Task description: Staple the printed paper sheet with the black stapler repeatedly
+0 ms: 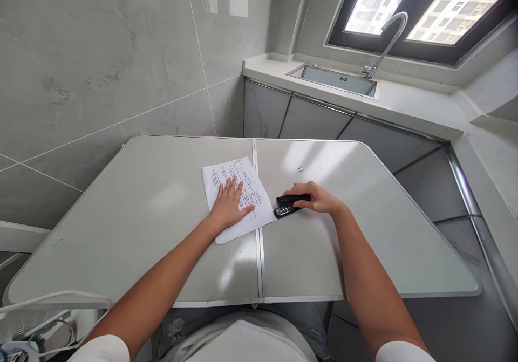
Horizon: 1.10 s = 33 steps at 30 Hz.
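A printed sheet of paper (257, 219) lies at an angle across the seam of the folding table (121, 216). My left hand (230, 206) rests flat on it, fingers spread. Just right of the paper, my right hand (318, 197) grips a black stapler (288, 201) from its rear end. The stapler's front points left, its jaws apart, at the paper's lower right corner. Whether that corner sits between the jaws is too small to tell. A small staple-like bit (300, 169) lies on the tabletop beyond my right hand.
Behind the table, a white counter (424, 103) holds a sink (335, 79) with a tall faucet (390, 41) under a window. A grey tiled wall stands at the left. A white cable (56, 295) and some equipment are at the lower left.
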Available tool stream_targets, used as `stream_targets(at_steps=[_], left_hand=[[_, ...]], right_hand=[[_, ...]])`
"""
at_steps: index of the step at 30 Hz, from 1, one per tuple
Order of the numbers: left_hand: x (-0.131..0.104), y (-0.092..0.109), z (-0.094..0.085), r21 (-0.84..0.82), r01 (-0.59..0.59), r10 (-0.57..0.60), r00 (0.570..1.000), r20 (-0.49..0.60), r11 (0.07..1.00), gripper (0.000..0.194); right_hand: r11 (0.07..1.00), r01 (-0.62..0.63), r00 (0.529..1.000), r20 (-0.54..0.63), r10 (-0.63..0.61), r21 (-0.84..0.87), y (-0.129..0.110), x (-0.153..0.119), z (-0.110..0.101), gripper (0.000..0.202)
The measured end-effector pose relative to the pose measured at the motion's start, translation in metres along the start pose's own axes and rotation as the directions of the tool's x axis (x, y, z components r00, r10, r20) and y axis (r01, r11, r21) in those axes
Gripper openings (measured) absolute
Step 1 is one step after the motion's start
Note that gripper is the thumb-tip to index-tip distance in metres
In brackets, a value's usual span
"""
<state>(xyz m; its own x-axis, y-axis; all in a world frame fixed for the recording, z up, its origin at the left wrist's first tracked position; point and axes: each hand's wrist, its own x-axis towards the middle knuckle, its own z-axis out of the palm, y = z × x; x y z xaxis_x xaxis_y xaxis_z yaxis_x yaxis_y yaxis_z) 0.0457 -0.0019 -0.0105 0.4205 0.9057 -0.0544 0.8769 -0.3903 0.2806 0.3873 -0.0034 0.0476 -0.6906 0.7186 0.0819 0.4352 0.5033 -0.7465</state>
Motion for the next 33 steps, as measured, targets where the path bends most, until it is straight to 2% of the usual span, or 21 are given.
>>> stream_targets(at_steps=[9,17,23,29,33], left_hand=[[0.003,-0.002,0.000,0.033,0.053,-0.052,0.999,-0.008,0.998,0.096],[0.000,0.003,0.002,-0.009,0.031,-0.031,0.999,-0.045,0.999,0.097],[-0.009,0.011,-0.002,-0.047,-0.134,0.134,0.991,-0.004,0.990,0.086],[-0.009,0.003,-0.007,-0.051,-0.219,0.221,0.975,0.025,0.974,0.075],[-0.012,0.006,-0.008,-0.043,-0.286,0.287,0.958,0.011,0.957,0.070]], right_hand=[[0.996,0.047,0.993,0.101,-0.054,0.073,-0.003,0.004,0.002,0.044],[0.992,0.124,0.986,0.105,-0.126,0.023,-0.012,0.021,0.023,0.048],[0.995,0.101,0.994,0.044,-0.101,0.004,-0.005,0.021,0.026,0.046],[0.999,-0.015,0.996,-0.093,0.010,-0.051,0.012,0.010,0.016,0.040],[0.999,-0.019,0.993,-0.115,0.016,-0.030,0.015,0.010,0.016,0.039]])
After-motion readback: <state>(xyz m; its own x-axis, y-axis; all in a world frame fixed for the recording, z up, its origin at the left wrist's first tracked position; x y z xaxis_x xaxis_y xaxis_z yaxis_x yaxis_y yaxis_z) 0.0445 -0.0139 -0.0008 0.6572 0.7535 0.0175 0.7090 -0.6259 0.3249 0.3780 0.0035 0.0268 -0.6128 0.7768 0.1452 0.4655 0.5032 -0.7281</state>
